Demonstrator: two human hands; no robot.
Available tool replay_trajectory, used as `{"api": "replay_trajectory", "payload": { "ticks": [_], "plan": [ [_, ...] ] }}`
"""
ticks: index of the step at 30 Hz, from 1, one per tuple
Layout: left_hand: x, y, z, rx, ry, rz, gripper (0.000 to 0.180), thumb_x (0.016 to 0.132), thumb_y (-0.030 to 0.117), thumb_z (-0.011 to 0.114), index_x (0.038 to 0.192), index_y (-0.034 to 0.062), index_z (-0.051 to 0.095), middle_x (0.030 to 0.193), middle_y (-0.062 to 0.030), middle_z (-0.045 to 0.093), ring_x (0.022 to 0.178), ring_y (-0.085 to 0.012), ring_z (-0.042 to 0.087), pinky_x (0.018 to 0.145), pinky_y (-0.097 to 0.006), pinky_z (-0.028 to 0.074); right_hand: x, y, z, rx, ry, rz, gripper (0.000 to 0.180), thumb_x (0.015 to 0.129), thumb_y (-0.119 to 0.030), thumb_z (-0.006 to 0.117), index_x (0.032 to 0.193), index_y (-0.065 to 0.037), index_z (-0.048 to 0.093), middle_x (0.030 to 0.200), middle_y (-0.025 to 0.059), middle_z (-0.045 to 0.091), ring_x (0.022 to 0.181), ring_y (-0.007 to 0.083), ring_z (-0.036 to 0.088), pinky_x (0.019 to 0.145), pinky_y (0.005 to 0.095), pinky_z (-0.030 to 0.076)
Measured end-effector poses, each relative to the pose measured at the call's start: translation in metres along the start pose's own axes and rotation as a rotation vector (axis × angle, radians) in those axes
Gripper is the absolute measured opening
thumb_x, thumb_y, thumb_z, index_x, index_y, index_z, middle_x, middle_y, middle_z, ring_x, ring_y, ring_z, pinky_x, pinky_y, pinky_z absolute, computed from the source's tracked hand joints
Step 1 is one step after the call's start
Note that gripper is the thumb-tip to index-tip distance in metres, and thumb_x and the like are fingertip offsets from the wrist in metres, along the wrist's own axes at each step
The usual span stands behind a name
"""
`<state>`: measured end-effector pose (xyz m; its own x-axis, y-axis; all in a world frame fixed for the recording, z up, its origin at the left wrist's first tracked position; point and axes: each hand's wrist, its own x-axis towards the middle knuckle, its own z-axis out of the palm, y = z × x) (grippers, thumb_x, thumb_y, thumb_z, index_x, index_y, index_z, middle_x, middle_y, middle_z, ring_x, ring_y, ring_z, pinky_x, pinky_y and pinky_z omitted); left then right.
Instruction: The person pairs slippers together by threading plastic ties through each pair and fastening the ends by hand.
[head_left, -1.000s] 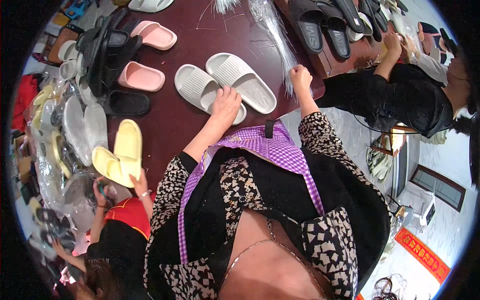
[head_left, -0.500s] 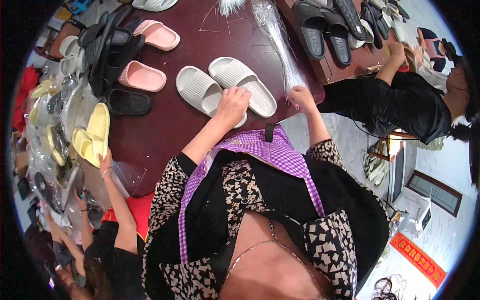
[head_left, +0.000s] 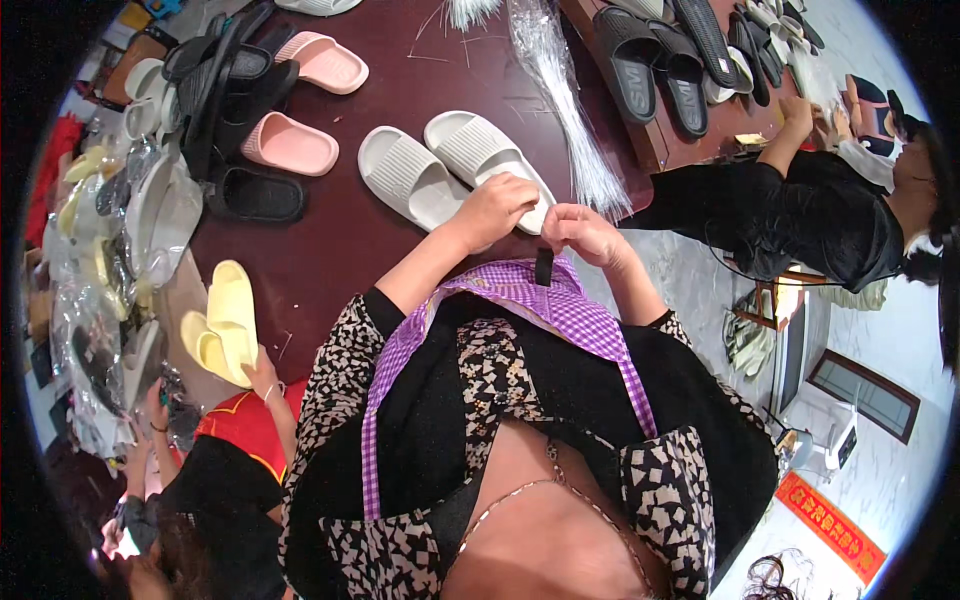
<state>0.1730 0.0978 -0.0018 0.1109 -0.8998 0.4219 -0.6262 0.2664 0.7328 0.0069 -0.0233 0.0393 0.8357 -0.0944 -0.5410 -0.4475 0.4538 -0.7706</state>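
Observation:
A pair of light grey slippers lies side by side on the table, toes pointing away: the left slipper [head_left: 402, 172] and the right slipper [head_left: 470, 145]. My left hand [head_left: 497, 212] is closed, with its fingers curled over the heel of the right slipper. Just beside that heel, my right hand [head_left: 585, 236] is pinched, its fingertips close to those of my left. Whatever the fingers hold, if anything, is too small to make out. A bundle of thin clear plastic strands [head_left: 575, 110], partly in a clear bag, lies right of the slippers.
On the dark red table [head_left: 330, 235] are pink slippers [head_left: 292, 144], black slippers [head_left: 258, 194] and more strands [head_left: 470, 12]. A co-worker at left holds yellow slippers [head_left: 232, 315]. Black slippers [head_left: 628, 65] lie on the right-hand table, near another person in black [head_left: 800, 205].
My right hand has moved left from the ends of the plastic strands to my left hand. My left hand has shifted slightly right. The co-worker's yellow slippers have moved down and right.

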Motion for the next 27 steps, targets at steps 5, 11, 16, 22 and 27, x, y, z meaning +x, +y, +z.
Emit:
{"api": "replay_trajectory", "payload": {
  "ticks": [5, 11, 16, 22, 27],
  "plan": [
    [-0.005, -0.004, -0.001, -0.219, 0.143, -0.275, 0.007, 0.081, 0.006, 0.057, 0.087, 0.0045, 0.06, 0.084, -0.0063, 0.063, 0.082, -0.0215, 0.06, 0.074, -0.033, 0.047, 0.02, -0.026, -0.022, -0.036, 0.121, 0.006, 0.015, 0.08, -0.016, 0.058, 0.085, -0.002, 0.059, 0.075, 0.002, 0.056, 0.07, 0.0119, 0.053, 0.064, 0.0256, 0.044],
    [-0.007, -0.003, -0.001, -0.804, 0.299, -0.511, 0.009, 0.088, 0.005, 0.054, 0.093, 0.0, 0.059, 0.091, -0.0061, 0.066, 0.087, -0.0123, 0.061, 0.08, -0.026, 0.048, 0.092, 0.0, -0.099, -1.214, 1.006, -0.638, 0.044, 0.081, -0.028, 0.062, 0.117, -0.004, 0.053, 0.119, 0.0132, 0.054, 0.109, 0.0284, 0.052, 0.087, 0.0433, 0.043],
    [-0.018, 0.002, -0.004, -0.936, 0.36, -0.542, 0.011, 0.089, 0.007, 0.053, 0.096, -0.0015, 0.057, 0.089, -0.0084, 0.065, 0.084, -0.0146, 0.062, 0.079, -0.026, 0.048, 0.13, 0.015, -0.099, -1.506, 1.045, -0.329, 0.049, 0.087, -0.026, 0.053, 0.13, -0.008, 0.041, 0.136, 0.012, 0.04, 0.126, 0.03, 0.035, 0.098, 0.0485, 0.033],
    [-0.056, 0.016, -0.025, -0.903, 0.299, -0.809, 0.012, 0.089, 0.008, 0.053, 0.094, -0.0019, 0.055, 0.082, -0.0099, 0.064, 0.077, -0.0137, 0.061, 0.073, -0.026, 0.049, 0.157, 0.033, -0.121, -1.545, 1.113, -0.336, 0.045, 0.09, -0.023, 0.045, 0.133, -0.01, 0.037, 0.138, 0.0064, 0.038, 0.131, 0.0287, 0.029, 0.105, 0.0463, 0.025],
    [-0.106, 0.015, -0.03, -0.99, 0.469, -1.021, 0.01, 0.089, 0.008, 0.052, 0.094, -0.001, 0.053, 0.082, -0.0112, 0.063, 0.075, -0.0151, 0.061, 0.072, -0.026, 0.049, 0.162, 0.033, -0.127, -1.563, 1.084, -0.355, 0.048, 0.09, -0.023, 0.047, 0.135, -0.011, 0.034, 0.139, 0.0072, 0.037, 0.13, 0.0287, 0.03, 0.105, 0.048, 0.026]
  ]
}}
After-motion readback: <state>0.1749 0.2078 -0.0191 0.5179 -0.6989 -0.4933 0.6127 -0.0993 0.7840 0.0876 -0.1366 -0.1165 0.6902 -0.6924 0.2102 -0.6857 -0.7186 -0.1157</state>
